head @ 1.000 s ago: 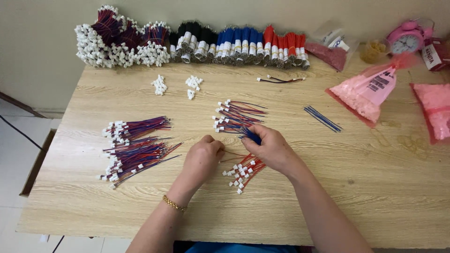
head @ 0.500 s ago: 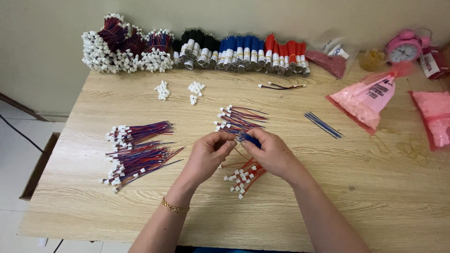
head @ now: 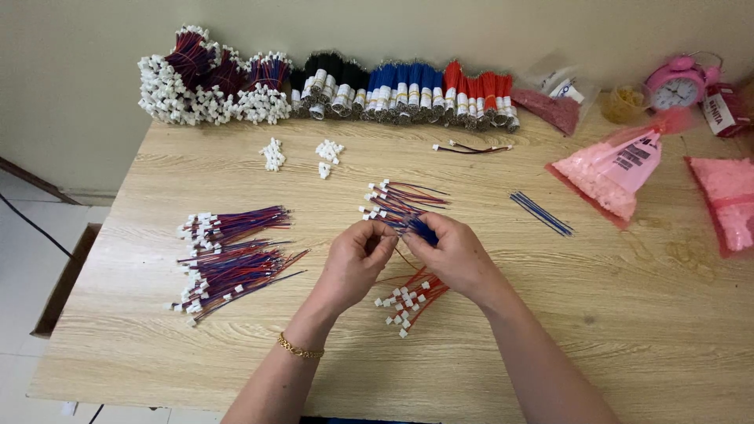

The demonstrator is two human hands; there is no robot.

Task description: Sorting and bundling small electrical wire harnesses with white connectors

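My left hand (head: pixel 357 263) and my right hand (head: pixel 455 255) meet over the middle of a wooden table (head: pixel 628 330). My right hand grips a small bunch of blue wires (head: pixel 420 229). My left hand's fingertips pinch a thin wire end beside that bunch. Just beyond the hands lies a fan of red and blue wires with white connectors (head: pixel 397 200). Under my right wrist sits a bunch of red wires with white connectors (head: pixel 410 300). A gold bracelet circles my left wrist.
Two piles of finished red-blue wires (head: pixel 228 259) lie at the left. Bundled wire rolls (head: pixel 393 90) line the back wall. Loose white connectors (head: pixel 273 153), loose blue wires (head: pixel 542 213), pink bags (head: pixel 616 169) and a pink alarm clock (head: pixel 677 82) stand around.
My left hand has risen from the table to meet my right hand, and its fingertips now pinch at the blue wires. The right hand has stayed nearly in place.
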